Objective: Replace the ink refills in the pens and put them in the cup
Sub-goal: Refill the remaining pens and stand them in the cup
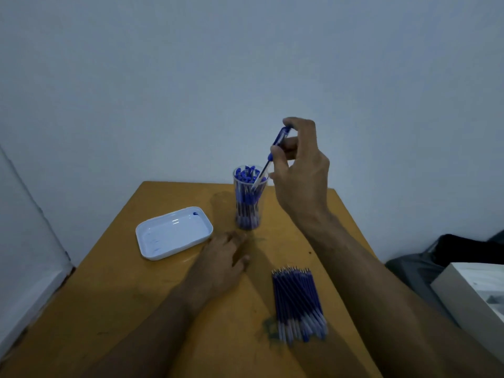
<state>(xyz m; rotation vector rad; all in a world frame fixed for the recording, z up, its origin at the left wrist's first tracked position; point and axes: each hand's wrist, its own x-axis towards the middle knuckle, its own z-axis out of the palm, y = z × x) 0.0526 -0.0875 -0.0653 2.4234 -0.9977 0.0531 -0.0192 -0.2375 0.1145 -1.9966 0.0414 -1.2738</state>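
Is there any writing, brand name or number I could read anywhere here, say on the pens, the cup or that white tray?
None can be read.
pens in the cup: any print is too small and blurred.
pen in the right hand: no legible marking.
white tray: only blue ink smudges, no words.
refills: no visible text.

Lighting: dim, cool, bluish cast over wall (245, 64) and tabletop (114, 296). Shadows: soft, faint, from my arms and the cup (247, 197), falling leftward across the tabletop. Glare: mild sheen on the white tray (152, 252). Focus: refills (298, 304) near the tabletop's right edge slightly blurred. Distortion: wide-angle bending at frame edges.
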